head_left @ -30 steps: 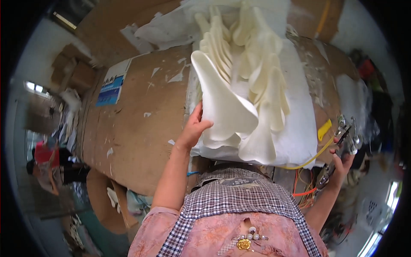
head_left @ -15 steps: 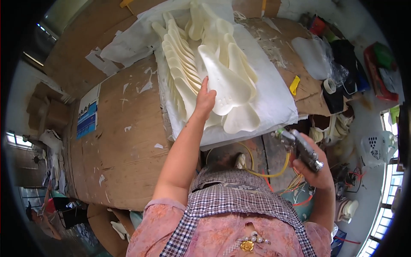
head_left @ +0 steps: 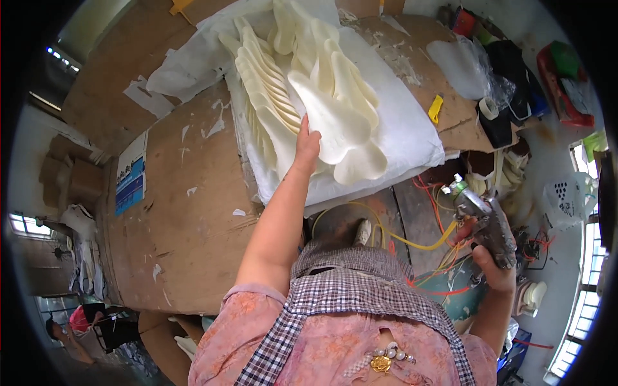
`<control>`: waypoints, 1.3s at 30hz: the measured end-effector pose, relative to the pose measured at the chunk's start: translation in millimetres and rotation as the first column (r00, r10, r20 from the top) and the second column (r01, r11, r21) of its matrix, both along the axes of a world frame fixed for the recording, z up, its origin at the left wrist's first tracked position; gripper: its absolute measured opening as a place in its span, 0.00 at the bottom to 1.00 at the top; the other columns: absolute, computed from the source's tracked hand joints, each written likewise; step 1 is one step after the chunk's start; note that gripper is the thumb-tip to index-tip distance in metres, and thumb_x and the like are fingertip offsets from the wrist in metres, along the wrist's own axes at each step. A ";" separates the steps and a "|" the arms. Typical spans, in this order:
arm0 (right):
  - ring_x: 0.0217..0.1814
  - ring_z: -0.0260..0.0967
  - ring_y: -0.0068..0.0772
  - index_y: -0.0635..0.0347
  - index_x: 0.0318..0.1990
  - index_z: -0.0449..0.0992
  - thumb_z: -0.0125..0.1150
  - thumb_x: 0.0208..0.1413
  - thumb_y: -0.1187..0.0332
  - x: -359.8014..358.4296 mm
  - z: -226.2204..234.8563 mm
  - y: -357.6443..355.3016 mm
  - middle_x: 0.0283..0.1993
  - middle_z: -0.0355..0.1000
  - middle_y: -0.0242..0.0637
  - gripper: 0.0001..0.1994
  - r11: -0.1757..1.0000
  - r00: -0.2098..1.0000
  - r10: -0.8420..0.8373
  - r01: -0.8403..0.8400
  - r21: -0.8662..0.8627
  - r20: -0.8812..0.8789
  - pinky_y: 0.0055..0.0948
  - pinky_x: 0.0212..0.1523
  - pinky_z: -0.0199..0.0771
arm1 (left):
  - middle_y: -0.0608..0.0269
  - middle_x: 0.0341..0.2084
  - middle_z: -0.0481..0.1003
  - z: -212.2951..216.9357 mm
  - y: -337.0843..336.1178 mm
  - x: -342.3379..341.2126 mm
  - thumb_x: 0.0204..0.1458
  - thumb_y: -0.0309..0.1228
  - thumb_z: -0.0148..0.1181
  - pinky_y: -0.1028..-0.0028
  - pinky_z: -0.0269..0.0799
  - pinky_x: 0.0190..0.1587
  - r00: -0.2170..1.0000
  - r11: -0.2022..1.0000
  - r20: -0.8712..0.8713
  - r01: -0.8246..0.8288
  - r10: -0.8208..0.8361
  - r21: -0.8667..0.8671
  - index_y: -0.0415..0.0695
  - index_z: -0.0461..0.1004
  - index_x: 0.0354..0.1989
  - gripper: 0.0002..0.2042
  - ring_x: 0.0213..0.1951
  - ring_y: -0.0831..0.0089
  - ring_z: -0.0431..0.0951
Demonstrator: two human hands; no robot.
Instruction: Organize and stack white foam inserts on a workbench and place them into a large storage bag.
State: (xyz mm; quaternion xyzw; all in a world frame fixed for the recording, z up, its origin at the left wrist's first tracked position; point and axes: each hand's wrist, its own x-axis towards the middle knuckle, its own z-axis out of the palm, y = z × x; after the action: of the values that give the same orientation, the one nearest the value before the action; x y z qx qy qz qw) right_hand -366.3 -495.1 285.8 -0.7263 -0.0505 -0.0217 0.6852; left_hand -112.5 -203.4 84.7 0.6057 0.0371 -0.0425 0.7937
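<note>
My left hand is closed at the left edge of a smooth, cream-coloured pad, broad at both ends and narrower between. Its thumb points up along that edge; the other fingers are mostly hidden. Under and behind this pad, similar pads stand in overlapping rows, and a long row leans at the left. They rest on a white sheet on the table. To the right, beyond the table's near edge, my right hand grips a grimy metal spray gun, its nozzle toward the upper left. A yellow hose runs beside it.
Worn brown cardboard covers the table at left, with torn paper scraps on it. At right lie a yellow-handled cutter, a tape roll and plastic bags. Orange hoses hang below. Another person is far left.
My right hand has carried the spray gun to the right, farther from the pads. My left hand stays at the front pad's edge. Small holes seen on that pad earlier no longer show.
</note>
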 end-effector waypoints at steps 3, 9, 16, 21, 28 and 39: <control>0.37 0.67 0.28 0.68 0.59 0.56 0.60 0.47 0.73 -4.3 2.2 -3.9 0.37 0.69 0.38 0.31 0.989 0.982 0.089 -0.107 -0.100 -0.169 0.27 0.39 0.68 | 0.57 0.57 0.60 10.4 -3.9 1.1 0.44 0.20 0.39 0.74 0.60 0.55 1.000 1.000 -0.001 0.010 -0.010 -0.015 0.41 0.47 0.64 0.33 0.55 0.68 0.63; 0.38 0.68 0.31 0.66 0.61 0.55 0.61 0.47 0.70 -12.1 -4.5 11.8 0.39 0.69 0.40 0.33 0.993 0.994 -0.105 0.106 0.058 -0.031 0.32 0.43 0.68 | 0.55 0.57 0.60 -4.3 7.0 -10.1 0.43 0.19 0.40 0.74 0.59 0.56 0.999 0.999 0.004 0.039 -0.039 0.014 0.41 0.47 0.64 0.33 0.55 0.69 0.64; 0.36 0.66 0.25 0.63 0.60 0.58 0.58 0.47 0.76 -32.5 -17.3 -6.5 0.36 0.69 0.39 0.29 0.942 0.954 0.041 -0.137 -0.307 -0.298 0.23 0.39 0.66 | 0.55 0.49 0.67 22.1 93.6 -39.2 0.42 0.19 0.45 0.69 0.66 0.51 0.989 0.995 -0.124 -0.084 0.077 -0.056 0.35 0.57 0.57 0.28 0.47 0.67 0.71; 0.32 0.65 0.25 0.65 0.61 0.56 0.56 0.49 0.72 -22.2 -13.2 6.4 0.35 0.67 0.36 0.30 0.986 0.976 -0.160 0.150 -0.078 -0.151 0.25 0.34 0.68 | 0.57 0.39 0.73 3.7 97.0 -52.2 0.48 0.25 0.49 0.69 0.70 0.46 0.979 0.949 -0.191 -0.129 0.076 -0.288 0.35 0.67 0.47 0.16 0.41 0.67 0.74; 0.37 0.67 0.28 0.68 0.59 0.57 0.60 0.47 0.71 -30.1 -7.3 -23.1 0.35 0.69 0.38 0.30 0.976 0.942 -0.152 0.096 -0.194 -0.299 0.29 0.40 0.70 | 0.55 0.45 0.71 -21.8 -4.4 -34.1 0.51 0.32 0.50 0.68 0.64 0.53 0.953 0.982 -0.244 0.188 -0.181 0.003 0.36 0.68 0.46 0.16 0.48 0.64 0.71; 0.40 0.67 0.33 0.68 0.59 0.56 0.62 0.48 0.59 -8.5 -8.2 -26.6 0.38 0.68 0.41 0.34 0.979 0.972 -0.202 0.202 -0.012 -0.120 0.33 0.46 0.65 | 0.47 0.49 0.67 -72.5 -60.0 -0.1 0.33 0.27 0.63 0.67 0.65 0.51 0.978 0.693 -0.207 0.169 -0.029 0.700 0.38 0.59 0.56 0.36 0.50 0.55 0.69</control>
State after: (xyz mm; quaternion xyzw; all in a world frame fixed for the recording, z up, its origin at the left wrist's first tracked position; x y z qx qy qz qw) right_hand -374.8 -521.7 277.6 -0.7276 0.0652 -0.0474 0.6812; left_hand -112.6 -263.4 12.1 0.8606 0.0894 -0.1220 0.4863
